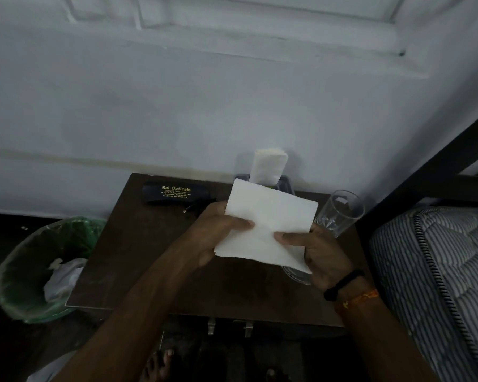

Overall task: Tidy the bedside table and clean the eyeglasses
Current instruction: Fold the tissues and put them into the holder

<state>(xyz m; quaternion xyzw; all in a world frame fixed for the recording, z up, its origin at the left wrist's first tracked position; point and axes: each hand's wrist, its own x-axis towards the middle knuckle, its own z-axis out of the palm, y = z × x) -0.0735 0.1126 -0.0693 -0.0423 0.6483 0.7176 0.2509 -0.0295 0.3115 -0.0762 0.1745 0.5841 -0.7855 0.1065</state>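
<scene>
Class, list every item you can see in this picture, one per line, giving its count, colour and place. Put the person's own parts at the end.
bedside table: one, dark brown, centre, against the wall
spectacle case: one, black with gold lettering, back left of the table
tissue holder: one, dark, back of the table, a white tissue standing up from it
tissue: one, white, held above the table
glass: one, clear, right side of the table
bin: one, green liner, on the floor left of the table, white rubbish inside
mattress: one, grey striped, far right
left hand: grips the tissue's left edge
right hand: grips the tissue's right edge, black and orange bands on the wrist
</scene>
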